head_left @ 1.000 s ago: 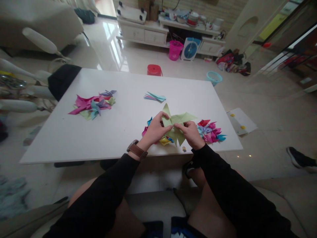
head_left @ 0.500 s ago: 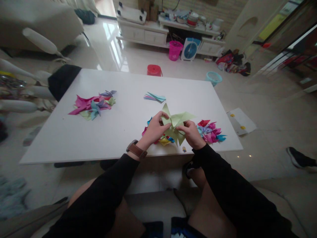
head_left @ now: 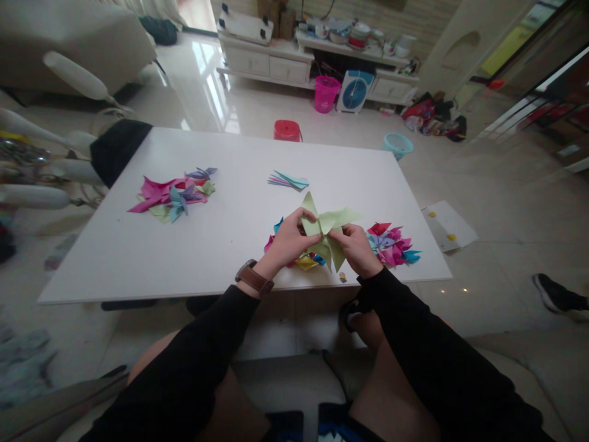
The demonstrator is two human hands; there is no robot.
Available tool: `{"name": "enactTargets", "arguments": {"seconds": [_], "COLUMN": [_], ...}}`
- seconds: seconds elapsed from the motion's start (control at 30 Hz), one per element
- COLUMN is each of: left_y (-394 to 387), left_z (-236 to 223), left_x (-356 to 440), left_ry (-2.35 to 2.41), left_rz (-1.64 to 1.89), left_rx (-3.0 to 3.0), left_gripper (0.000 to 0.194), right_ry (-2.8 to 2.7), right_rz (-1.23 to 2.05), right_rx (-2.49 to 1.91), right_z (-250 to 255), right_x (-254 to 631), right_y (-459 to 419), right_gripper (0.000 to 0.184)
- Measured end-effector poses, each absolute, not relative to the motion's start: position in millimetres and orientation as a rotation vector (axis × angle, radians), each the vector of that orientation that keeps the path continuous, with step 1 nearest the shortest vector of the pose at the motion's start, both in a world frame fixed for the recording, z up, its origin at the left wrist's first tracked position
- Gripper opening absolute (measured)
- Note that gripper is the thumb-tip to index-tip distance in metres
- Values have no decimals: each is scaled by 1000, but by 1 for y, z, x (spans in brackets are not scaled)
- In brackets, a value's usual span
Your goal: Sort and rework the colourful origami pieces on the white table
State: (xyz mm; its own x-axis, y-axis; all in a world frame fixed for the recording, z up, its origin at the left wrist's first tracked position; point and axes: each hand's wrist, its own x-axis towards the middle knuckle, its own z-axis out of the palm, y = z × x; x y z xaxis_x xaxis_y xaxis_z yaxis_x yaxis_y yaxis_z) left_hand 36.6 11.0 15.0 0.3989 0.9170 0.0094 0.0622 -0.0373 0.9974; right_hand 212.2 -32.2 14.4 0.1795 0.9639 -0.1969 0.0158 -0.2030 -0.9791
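A pale green folded origami paper [head_left: 338, 219] with several pointed flaps is held up over the near side of the table. My left hand [head_left: 291, 238] pinches its left part between thumb and fingers. On the other side, my right hand [head_left: 358, 247] grips it near the middle, the two thumbs close together. Beneath and behind my left hand lies a pile of colourful folded papers [head_left: 307, 263], partly hidden by the hand and the green paper. To the right of my right hand sits another pile of pink, red and blue folded papers [head_left: 391, 244].
Both piles lie on a white table [head_left: 221, 252]. At its left is a heap of pink, green and purple folded paper [head_left: 161, 193]; near the back, a fanned stack of paper strips [head_left: 288, 180]. A red stool [head_left: 286, 130] and a light blue basket [head_left: 398, 144] stand beyond.
The green paper's lower flaps have shifted slightly to the right and its right flap looks a little narrower. Both hands keep their hold, with small finger movements.
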Motion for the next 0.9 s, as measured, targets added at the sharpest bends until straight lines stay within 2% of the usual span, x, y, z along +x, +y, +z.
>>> {"name": "enactTargets", "arguments": {"seconds": [0.13,0.27,0.47,0.57,0.9], "left_y": [11,11,10,12,13], "left_z": [13,17,21,20,20], "left_x": [38,38,37,36,35], "left_ry": [948,994,944,970,993], "left_rz": [888,890,866,855,896], "left_rx": [1446,1462,1436,1404,1536], "left_gripper": [39,32,34,29,25], "right_ry": [-1031,-1079,-1103,-1053,-1064], "right_rz": [1154,1106,1152,1193,1159], "right_rx": [-1502,-1545,-1534,-1495,-1534], "right_z": [16,19,20,17,18], "right_x": [212,212,213,214,214], "right_y": [-32,-33,-34,-33,-34], "right_gripper": [37,41,35,31,38]}}
